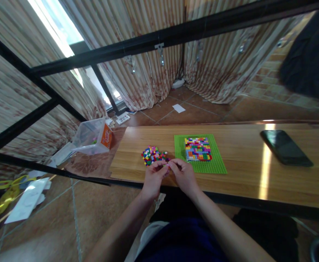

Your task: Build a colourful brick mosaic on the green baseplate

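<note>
My left hand (156,174) and my right hand (182,174) meet fingertip to fingertip over the front edge of the wooden table. Both are closed in a pinch around small toy bricks (167,165), of which only a bit of pink and yellow-green shows. Just beyond my left hand lies a heap of loose, many-coloured bricks (152,155). To the right of my right hand is a green baseplate (218,162), which carries a rectangular block of multicoloured bricks (198,148) built up on it.
A black phone (285,147) lies on the table (244,153) at the right. Beyond the table's left end stands a clear plastic box (90,136) with an orange label. A black metal bar (137,45) crosses in front of the curtains (145,83). Papers (30,198) lie at the lower left.
</note>
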### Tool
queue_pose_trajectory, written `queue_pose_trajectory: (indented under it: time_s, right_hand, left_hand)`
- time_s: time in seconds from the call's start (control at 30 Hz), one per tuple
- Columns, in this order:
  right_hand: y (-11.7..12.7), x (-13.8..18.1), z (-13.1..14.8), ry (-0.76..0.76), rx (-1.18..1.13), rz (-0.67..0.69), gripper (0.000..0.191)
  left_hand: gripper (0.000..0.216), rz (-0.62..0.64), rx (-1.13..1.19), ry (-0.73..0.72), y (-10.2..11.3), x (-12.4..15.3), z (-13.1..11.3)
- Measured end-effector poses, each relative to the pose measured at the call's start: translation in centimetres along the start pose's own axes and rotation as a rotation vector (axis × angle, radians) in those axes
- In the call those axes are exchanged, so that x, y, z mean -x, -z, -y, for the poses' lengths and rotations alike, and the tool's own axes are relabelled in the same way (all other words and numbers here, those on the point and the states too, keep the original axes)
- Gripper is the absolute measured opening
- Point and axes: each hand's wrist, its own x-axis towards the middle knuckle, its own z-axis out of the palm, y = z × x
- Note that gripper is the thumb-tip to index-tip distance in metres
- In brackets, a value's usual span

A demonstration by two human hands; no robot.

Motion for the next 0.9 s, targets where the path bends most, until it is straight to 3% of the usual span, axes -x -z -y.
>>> queue_pose_trajectory:
  time_s: [0.2, 0.33, 0.47, 0.57, 0.73, 0.9]
  right_hand:
    - [0.2, 0.1, -1.4, -0.126, -0.081, 0.013, 0.040]
    - [0.5, -0.6, -2.2, 0.107, 0.328, -0.045, 0.028]
    - [0.3, -1.7, -2.5, 0.250, 0.798, 0.123, 0.028]
    - [0.1, -2.2, -2.6, 0.258, 0.919, 0.183, 0.028]
    - [0.4, -1.9, -2.3, 0.246, 0.689, 0.105, 0.026]
    - [0.0, -0.8, -1.6, 0.046, 0.219, 0.075, 0.027]
  left_hand:
    - [0.038, 0.040, 0.082, 0.110, 0.6, -0.4, 0.4]
    - [0.037, -0.053, 0.054, 0.061, 1.4, -0.8, 0.7]
    - [0.035, -0.095, 0.015, 0.024, 2.0, -0.9, 0.6]
    - [0.036, -0.116, -0.004, 0.009, 2.1, -0.9, 0.5]
    - [0.041, -0.147, -0.069, 0.013, 2.2, -0.8, 0.5]
    - [0.041, -0.106, -0.044, 0.007, 1.5, -0.4, 0.7]
